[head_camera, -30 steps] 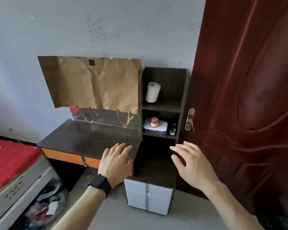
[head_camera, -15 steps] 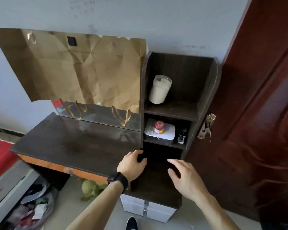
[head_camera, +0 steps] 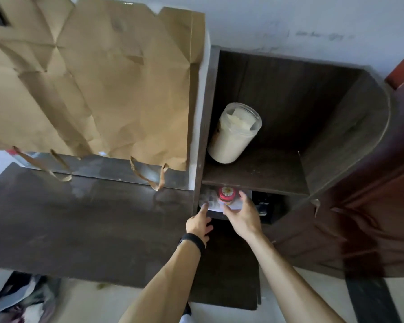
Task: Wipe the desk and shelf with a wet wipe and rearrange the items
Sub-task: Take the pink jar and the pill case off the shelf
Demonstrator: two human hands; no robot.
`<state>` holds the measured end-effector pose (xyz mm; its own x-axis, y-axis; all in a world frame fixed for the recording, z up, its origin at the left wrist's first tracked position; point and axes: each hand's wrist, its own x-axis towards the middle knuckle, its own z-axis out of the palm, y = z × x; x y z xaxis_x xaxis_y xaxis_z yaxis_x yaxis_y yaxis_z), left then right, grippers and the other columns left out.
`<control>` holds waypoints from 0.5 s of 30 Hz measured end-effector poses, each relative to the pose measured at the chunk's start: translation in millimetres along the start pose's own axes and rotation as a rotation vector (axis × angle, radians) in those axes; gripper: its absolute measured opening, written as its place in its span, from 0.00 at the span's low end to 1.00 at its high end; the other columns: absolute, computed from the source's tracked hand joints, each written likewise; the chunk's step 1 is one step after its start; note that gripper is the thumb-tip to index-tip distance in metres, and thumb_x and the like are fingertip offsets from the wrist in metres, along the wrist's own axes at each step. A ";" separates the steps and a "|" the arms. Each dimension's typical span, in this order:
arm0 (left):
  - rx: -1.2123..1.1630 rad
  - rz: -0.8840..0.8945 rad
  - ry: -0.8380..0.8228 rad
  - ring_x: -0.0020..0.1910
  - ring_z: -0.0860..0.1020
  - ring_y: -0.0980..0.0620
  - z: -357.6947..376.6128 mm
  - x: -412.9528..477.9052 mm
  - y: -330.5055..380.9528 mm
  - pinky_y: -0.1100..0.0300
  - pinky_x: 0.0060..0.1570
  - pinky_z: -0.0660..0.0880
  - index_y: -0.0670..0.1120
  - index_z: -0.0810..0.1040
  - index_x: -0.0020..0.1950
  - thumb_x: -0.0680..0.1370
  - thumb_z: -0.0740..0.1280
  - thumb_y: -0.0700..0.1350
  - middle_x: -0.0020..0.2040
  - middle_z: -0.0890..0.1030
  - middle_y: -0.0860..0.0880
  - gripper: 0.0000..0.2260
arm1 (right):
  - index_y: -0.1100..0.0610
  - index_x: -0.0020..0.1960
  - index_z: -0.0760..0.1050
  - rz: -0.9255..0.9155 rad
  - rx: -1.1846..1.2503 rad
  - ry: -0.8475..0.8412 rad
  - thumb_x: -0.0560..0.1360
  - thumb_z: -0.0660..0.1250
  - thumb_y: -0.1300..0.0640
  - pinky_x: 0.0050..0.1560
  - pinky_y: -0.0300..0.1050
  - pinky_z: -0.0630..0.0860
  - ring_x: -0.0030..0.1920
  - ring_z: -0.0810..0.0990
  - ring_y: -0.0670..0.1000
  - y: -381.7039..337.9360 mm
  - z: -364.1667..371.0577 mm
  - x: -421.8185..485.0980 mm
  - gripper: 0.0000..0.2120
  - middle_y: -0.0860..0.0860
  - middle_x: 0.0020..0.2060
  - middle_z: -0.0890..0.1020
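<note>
- Under the upper shelf board, inside the lower compartment of the dark shelf unit (head_camera: 345,127): a white wet-wipe pack (head_camera: 214,202), lying flat, long axis running left to right along the shelf, front edge toward the camera.
- On top of that pack: a small red-lidded jar (head_camera: 226,194), upright, lid facing up.
- At the pack's left front corner: left hand (head_camera: 200,223), index finger stretched forward and touching the pack, other fingers loosely curled, nothing gripped; black watch (head_camera: 191,242) on the wrist.
- At the pack's right side: right hand (head_camera: 241,216), fingers spread and curved around the jar and the pack's front edge; a firm grasp cannot be told from the blur.
- One compartment up: pale glass jar (head_camera: 233,134), open mouth up, leaning in the wide-angle view, well apart from both hands.
- Left of the shelf unit: bare dark desk top (head_camera: 79,224), with creased brown paper bags (head_camera: 98,78) hanging on the wall above it, handles dangling downward.
- Far right: reddish-brown door (head_camera: 397,206).
</note>
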<state>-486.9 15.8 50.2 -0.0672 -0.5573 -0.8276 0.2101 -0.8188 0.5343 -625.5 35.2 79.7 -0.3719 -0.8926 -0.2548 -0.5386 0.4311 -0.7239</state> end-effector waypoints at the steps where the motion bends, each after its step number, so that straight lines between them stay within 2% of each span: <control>1: -0.024 -0.023 0.013 0.51 0.77 0.48 2.6 6.4 1.6 0.48 0.55 0.66 0.46 0.76 0.63 0.76 0.68 0.62 0.55 0.79 0.50 0.24 | 0.53 0.75 0.64 0.020 0.016 -0.012 0.72 0.74 0.42 0.63 0.41 0.67 0.69 0.73 0.54 -3.3 4.6 7.0 0.38 0.53 0.70 0.73; 4: -0.083 -0.042 0.046 0.47 0.78 0.49 8.4 22.6 5.7 0.50 0.52 0.68 0.44 0.77 0.54 0.76 0.69 0.61 0.51 0.80 0.51 0.21 | 0.54 0.72 0.68 0.073 0.061 -0.016 0.69 0.76 0.40 0.62 0.41 0.68 0.65 0.75 0.56 -7.8 17.1 22.9 0.37 0.54 0.66 0.75; 7: -0.060 0.026 0.124 0.43 0.80 0.51 8.8 27.9 5.7 0.56 0.36 0.70 0.45 0.79 0.48 0.75 0.70 0.62 0.45 0.82 0.52 0.19 | 0.54 0.70 0.70 0.087 0.104 0.020 0.68 0.77 0.41 0.61 0.41 0.69 0.63 0.77 0.55 -4.3 22.7 27.6 0.36 0.54 0.64 0.76; 8: -0.036 0.054 0.153 0.42 0.81 0.52 7.6 28.5 4.6 0.57 0.34 0.70 0.46 0.80 0.47 0.75 0.70 0.61 0.44 0.83 0.53 0.18 | 0.54 0.70 0.70 0.083 0.112 0.024 0.68 0.77 0.40 0.61 0.40 0.69 0.63 0.77 0.54 -1.9 23.0 27.2 0.36 0.53 0.64 0.77; 10: 0.019 0.106 0.180 0.42 0.82 0.52 4.5 29.5 0.6 0.57 0.39 0.75 0.47 0.81 0.48 0.76 0.70 0.60 0.43 0.84 0.53 0.16 | 0.53 0.69 0.70 0.063 0.120 0.022 0.68 0.76 0.39 0.58 0.39 0.69 0.62 0.77 0.53 2.3 21.1 24.7 0.35 0.52 0.62 0.78; 12: 0.048 0.148 0.197 0.43 0.83 0.52 3.0 29.4 -3.5 0.53 0.50 0.78 0.46 0.81 0.52 0.77 0.70 0.58 0.44 0.85 0.52 0.16 | 0.52 0.69 0.71 0.032 0.142 0.026 0.68 0.77 0.39 0.57 0.38 0.70 0.59 0.78 0.50 6.4 15.6 19.4 0.35 0.51 0.61 0.79; 13: 0.047 0.162 0.195 0.44 0.83 0.52 1.9 26.8 -6.7 0.53 0.51 0.78 0.46 0.80 0.54 0.76 0.70 0.58 0.44 0.85 0.52 0.16 | 0.51 0.68 0.71 0.024 0.160 0.025 0.67 0.77 0.39 0.57 0.38 0.71 0.58 0.78 0.49 10.5 11.6 14.6 0.35 0.50 0.60 0.79; 15: 0.036 0.209 0.176 0.42 0.84 0.53 -3.5 17.4 -14.3 0.57 0.43 0.76 0.49 0.78 0.51 0.75 0.72 0.60 0.42 0.85 0.53 0.16 | 0.50 0.67 0.72 0.018 0.204 0.014 0.67 0.77 0.38 0.56 0.35 0.72 0.56 0.79 0.45 22.2 3.5 1.5 0.34 0.48 0.58 0.81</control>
<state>-487.7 18.3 27.5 0.1447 -0.6846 -0.7144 0.1662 -0.6949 0.6996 -635.3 42.9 61.0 -0.3908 -0.8827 -0.2610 -0.3681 0.4097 -0.8346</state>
